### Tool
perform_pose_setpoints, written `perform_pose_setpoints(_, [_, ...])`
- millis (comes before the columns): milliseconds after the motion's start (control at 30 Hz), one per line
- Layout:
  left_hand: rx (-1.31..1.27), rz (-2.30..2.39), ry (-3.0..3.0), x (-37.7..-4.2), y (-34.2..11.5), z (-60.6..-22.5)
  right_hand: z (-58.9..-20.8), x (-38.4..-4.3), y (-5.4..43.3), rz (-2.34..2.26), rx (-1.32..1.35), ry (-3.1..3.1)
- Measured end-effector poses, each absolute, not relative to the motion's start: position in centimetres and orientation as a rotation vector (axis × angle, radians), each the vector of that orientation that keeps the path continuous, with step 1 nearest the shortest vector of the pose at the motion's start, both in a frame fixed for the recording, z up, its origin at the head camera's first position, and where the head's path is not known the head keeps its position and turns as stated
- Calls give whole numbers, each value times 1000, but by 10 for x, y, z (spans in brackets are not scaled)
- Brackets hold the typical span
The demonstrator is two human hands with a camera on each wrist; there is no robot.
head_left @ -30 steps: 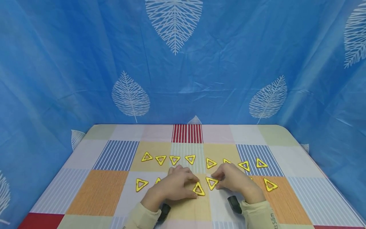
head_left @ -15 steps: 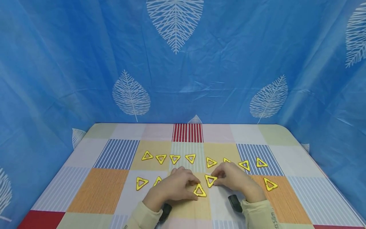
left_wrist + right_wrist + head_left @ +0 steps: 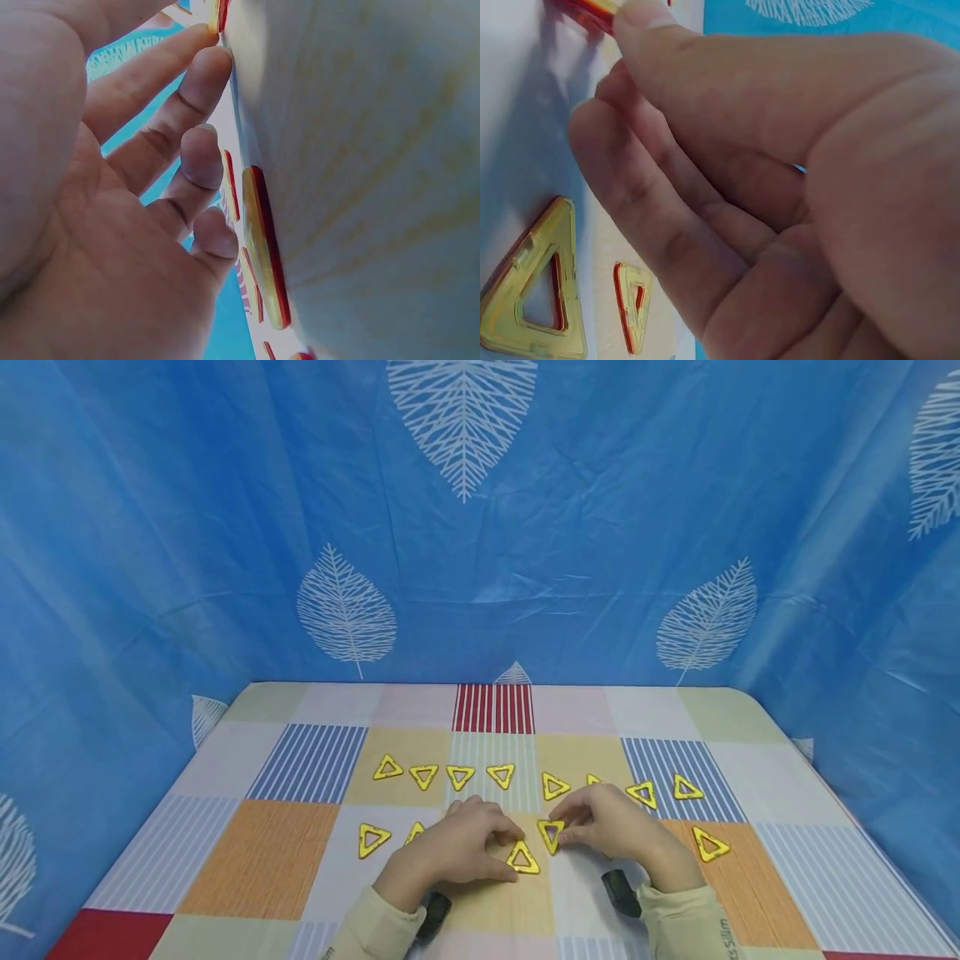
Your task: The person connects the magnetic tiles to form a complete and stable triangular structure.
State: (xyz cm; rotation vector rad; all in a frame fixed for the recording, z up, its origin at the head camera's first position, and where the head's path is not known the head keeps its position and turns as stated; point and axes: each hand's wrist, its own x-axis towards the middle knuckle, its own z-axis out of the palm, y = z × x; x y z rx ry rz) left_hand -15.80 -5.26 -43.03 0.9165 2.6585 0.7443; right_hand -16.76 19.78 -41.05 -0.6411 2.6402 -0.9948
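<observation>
Near the middle of the table, my left hand point(image 3: 453, 845) holds a yellow triangular magnetic tile point(image 3: 534, 867) between thumb and index finger; its other fingers are loosely bent in the left wrist view. My right hand point(image 3: 618, 831) pinches a second triangular magnetic tile point(image 3: 542, 832) between thumb and fingertips, just right of the first one and slightly tilted. A small gap separates the two. In the right wrist view, the pinched tile point(image 3: 592, 9) shows only at the top edge, partly behind the thumb.
Several more yellow triangular tiles point(image 3: 388, 767) lie in a back row across the patchwork tablecloth point(image 3: 262, 860). Others, including a tile point(image 3: 372, 841) at left and a tile point(image 3: 709, 844) at right, lie in the front row. A blue curtain point(image 3: 480, 627) hangs behind.
My right hand has picked at its tile, turned it and brought it slightly left, closer to the left-hand tile. The left hand and its tile have barely shifted.
</observation>
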Motion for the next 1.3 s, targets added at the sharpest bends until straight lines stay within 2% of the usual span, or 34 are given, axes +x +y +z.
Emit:
perform_pose_setpoints(767, [918,747,2697,-159,-51,-434,-409,-165,184,-1087,-713,2466])
perform_pose_setpoints(1300, [934,767,2684,-160,-53,-432,-423,-170,180,-1224,-735,2370])
